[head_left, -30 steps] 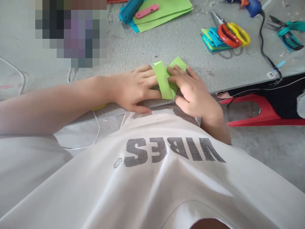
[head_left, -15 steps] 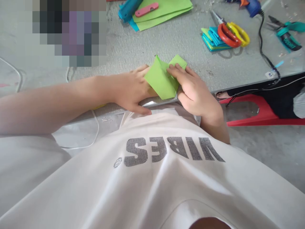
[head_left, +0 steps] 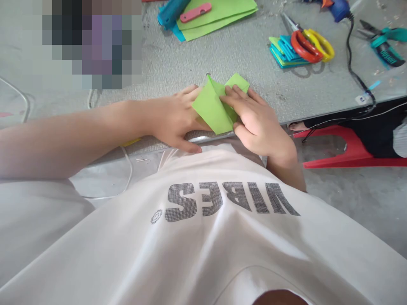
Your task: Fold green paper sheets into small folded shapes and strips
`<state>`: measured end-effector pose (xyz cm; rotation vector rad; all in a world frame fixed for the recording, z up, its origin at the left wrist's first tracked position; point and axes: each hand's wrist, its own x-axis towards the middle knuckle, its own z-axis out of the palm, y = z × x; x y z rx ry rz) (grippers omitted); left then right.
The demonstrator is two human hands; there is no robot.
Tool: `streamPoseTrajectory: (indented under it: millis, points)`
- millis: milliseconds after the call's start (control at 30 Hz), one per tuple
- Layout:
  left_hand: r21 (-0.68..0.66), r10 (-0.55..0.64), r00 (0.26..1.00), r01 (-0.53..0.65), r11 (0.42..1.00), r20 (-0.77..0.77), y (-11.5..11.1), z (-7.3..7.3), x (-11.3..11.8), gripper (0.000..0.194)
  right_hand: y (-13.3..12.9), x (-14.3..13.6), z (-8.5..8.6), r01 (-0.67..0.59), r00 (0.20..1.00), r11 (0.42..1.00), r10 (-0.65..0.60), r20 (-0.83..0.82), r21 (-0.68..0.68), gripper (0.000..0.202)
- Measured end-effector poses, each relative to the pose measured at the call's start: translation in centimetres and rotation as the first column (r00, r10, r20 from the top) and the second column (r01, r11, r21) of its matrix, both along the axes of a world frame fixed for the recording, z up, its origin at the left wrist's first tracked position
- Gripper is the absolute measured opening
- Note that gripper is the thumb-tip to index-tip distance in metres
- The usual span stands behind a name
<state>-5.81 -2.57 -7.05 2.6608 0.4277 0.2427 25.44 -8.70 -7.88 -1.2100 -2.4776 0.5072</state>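
A sheet of light green paper [head_left: 211, 106], partly folded with a raised flap, lies at the table's near edge between my hands. My left hand [head_left: 176, 116] rests flat on the left, its thumb stretched out towards me and its fingertips hidden beneath the flap. From the right, my right hand [head_left: 254, 116] holds the paper, with the fingers bent over its folded part and the thumb at its near right edge.
Scissors [head_left: 307, 46] lie on a stack of folded blue and green papers [head_left: 278, 53]. Pliers [head_left: 384, 48] and a corded blue glue gun [head_left: 338, 9] are at the right. Farther back, green sheets [head_left: 219, 25] carry a pink cutter [head_left: 195, 12]. A red stool [head_left: 349, 148] stands below.
The fingers of my right hand have slid slightly left and towards me over the paper, and its thumb has shifted a little left. My left hand stays almost still.
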Motion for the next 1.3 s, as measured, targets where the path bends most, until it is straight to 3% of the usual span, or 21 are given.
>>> streamPoseTrajectory:
  millis: [167, 367, 567, 767, 933, 1133, 1300]
  points:
    - [0.003, 0.072, 0.996, -0.073, 0.997, 0.058, -0.6, 0.1, 0.8, 0.062, -0.2, -0.3, 0.3, 0.004, 1.000, 1.000, -0.004, 0.007, 0.009, 0.090]
    - [-0.052, 0.288, 0.946, -0.283, 0.958, 0.146, -2.9, 1.0, 2.8, 0.043, -0.2, -0.3, 0.2, -0.027, 0.999, 0.998, 0.026, 0.019, 0.051, 0.089]
    - [-0.147, 0.371, 0.914, -0.349, 0.926, 0.165, -2.6, 0.8, 3.5, 0.020, 0.0, -0.3, 0.0, -0.043, 0.999, 0.997, 0.044, -0.013, 0.068, 0.083]
    - [-0.101, 0.406, 0.892, -0.393, 0.914, 0.199, -2.1, 0.1, 3.4, 0.026, 0.2, 0.0, 0.0, -0.056, 0.997, 0.997, 0.059, -0.052, 0.057, 0.083]
    - [-0.076, 0.408, 0.892, -0.401, 0.913, 0.194, -1.8, -0.4, 3.3, 0.026, 0.3, 0.0, -0.1, -0.032, 0.998, 0.999, 0.034, -0.055, 0.042, 0.070]
    - [-0.082, 0.457, 0.874, -0.450, 0.889, 0.164, -1.6, -0.3, 3.5, 0.027, 0.1, -0.3, -0.6, 0.029, 0.999, 0.998, -0.027, -0.033, 0.061, 0.079]
    - [-0.151, 0.505, 0.831, -0.482, 0.863, 0.232, -1.7, -0.4, 3.2, 0.047, 0.2, -0.4, -1.2, 0.036, 0.999, 0.994, -0.033, -0.032, 0.104, 0.083]
